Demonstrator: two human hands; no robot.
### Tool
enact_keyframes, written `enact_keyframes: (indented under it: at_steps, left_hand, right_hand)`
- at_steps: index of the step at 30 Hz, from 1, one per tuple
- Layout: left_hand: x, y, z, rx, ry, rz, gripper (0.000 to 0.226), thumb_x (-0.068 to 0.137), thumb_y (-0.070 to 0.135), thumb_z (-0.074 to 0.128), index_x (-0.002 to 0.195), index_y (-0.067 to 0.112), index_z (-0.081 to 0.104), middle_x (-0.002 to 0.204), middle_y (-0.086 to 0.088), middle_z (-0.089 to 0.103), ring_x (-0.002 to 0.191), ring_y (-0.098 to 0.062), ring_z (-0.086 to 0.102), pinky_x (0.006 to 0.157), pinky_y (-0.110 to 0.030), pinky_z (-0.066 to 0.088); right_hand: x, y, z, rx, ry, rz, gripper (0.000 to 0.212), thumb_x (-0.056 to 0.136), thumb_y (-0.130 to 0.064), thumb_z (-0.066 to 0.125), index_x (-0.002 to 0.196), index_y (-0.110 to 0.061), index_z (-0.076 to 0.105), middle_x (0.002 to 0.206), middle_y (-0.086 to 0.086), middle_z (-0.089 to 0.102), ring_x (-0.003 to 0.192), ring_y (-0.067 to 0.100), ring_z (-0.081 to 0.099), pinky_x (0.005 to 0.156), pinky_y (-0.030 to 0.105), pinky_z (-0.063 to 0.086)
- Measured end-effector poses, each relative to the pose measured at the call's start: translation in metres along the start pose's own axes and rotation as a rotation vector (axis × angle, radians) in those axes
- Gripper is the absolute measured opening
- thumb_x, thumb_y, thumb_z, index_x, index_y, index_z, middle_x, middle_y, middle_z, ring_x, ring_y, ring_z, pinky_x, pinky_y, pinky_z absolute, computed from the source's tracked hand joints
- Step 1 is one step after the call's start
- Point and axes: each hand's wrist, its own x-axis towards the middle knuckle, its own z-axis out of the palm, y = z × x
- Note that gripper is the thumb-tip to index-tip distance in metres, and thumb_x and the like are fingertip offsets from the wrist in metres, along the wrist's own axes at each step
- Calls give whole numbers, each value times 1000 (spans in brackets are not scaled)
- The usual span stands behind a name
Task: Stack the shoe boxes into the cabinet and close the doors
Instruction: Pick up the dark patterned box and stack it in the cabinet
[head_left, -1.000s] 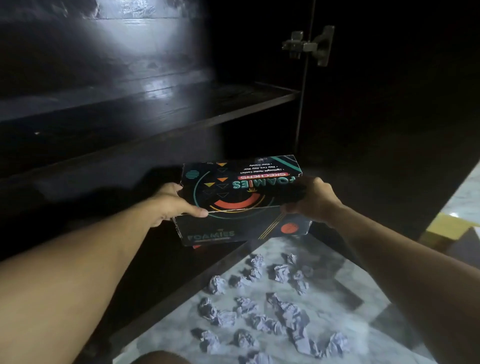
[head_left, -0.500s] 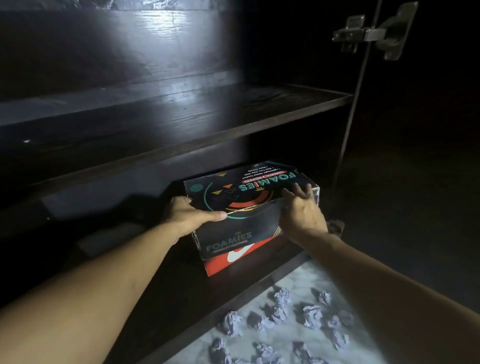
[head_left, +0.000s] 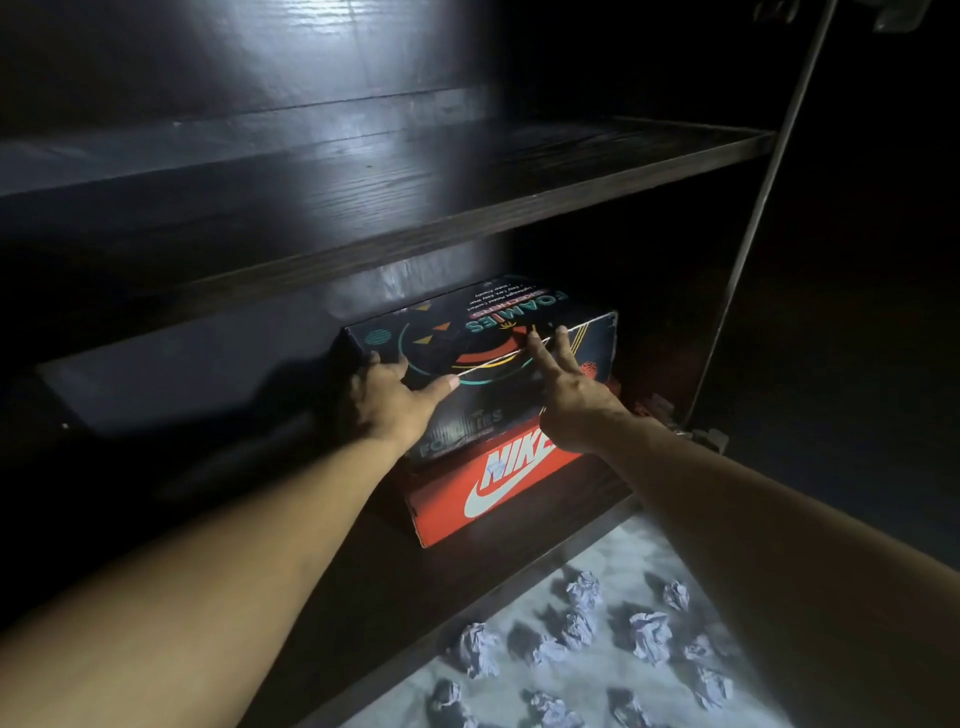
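Note:
A black patterned shoe box (head_left: 470, 332) lies on top of a red Nike shoe box (head_left: 498, 483) on the bottom shelf of the dark cabinet (head_left: 363, 187). My left hand (head_left: 387, 402) rests at the black box's near left corner, fingers spread, thumb along the lid's front edge. On the box's near right side my right hand (head_left: 566, 400) presses with straight fingers against the lid's edge. The far parts of both boxes are lost in shadow.
An open cabinet door (head_left: 857, 312) stands at the right on a hinge (head_left: 701, 436). An upper shelf board (head_left: 467, 171) juts out over the boxes. Several crumpled paper balls (head_left: 582, 634) lie on the pale marble floor in front of the cabinet.
The black box went from held in the air to set on the red box, then pushed deeper into the shelf. My fingers have straightened out from their grip.

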Motion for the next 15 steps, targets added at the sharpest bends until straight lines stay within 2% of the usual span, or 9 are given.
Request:
enact_keyframes:
  at_steps: [2, 5, 7, 10, 12, 13, 15]
  left_hand:
    - [2, -1, 2, 20, 16, 11, 76, 78, 50, 73, 139, 12, 50, 157, -8, 31, 142, -28, 29, 112, -34, 26]
    - [2, 1, 3, 18, 23, 17, 74, 80, 47, 73, 139, 10, 49, 155, -9, 34, 141, -28, 30, 112, -35, 26]
    - [-2, 6, 3, 19, 20, 15, 73, 80, 44, 74, 139, 9, 50, 152, -11, 38, 140, -29, 30, 112, -37, 27]
    - [-14, 17, 2, 17, -7, -13, 72, 80, 38, 76, 138, 6, 49, 148, -15, 42, 139, -31, 30, 111, -38, 28]
    - [-28, 32, 2, 6, -40, -23, 74, 83, 31, 75, 143, 4, 41, 151, -17, 36, 142, -31, 26, 113, -36, 25]
    - [-36, 40, 3, 2, -58, -20, 74, 85, 29, 73, 145, 3, 38, 152, -18, 35, 143, -31, 24, 113, -36, 23]
    - [-54, 60, 5, 4, -116, 7, 72, 86, 25, 71, 144, 2, 37, 151, -18, 35, 144, -32, 22, 114, -37, 21]
  right_hand:
    - [5, 0, -1, -7, -12, 13, 100, 85, 12, 45, 153, -35, -11, 158, -1, -30, 139, 37, 36, 53, 18, 40]
    - [7, 1, -2, -49, -9, 13, 99, 86, 11, 45, 153, -37, -10, 159, -1, -28, 138, 37, 38, 48, 17, 37]
    - [3, 4, -6, -76, -8, -1, 97, 87, 9, 45, 153, -37, -9, 160, -1, -25, 138, 36, 38, 57, 19, 42]
    - [-14, 11, -24, -58, -23, 14, 91, 88, 2, 46, 154, -36, -3, 162, -5, -15, 144, 34, 28, 85, 30, 50]
    - [-34, 19, -43, -36, -23, 31, 85, 87, -3, 48, 155, -35, 7, 164, -2, 2, 144, 31, 29, 102, 39, 45]
    - [-45, 24, -54, -43, -10, 38, 80, 87, -6, 49, 154, -32, 15, 162, 3, 18, 141, 30, 36, 105, 39, 43]
    - [-72, 36, -78, -63, 31, 55, 62, 88, -14, 51, 147, -27, 35, 144, 10, 49, 126, 30, 52, 99, 35, 47]
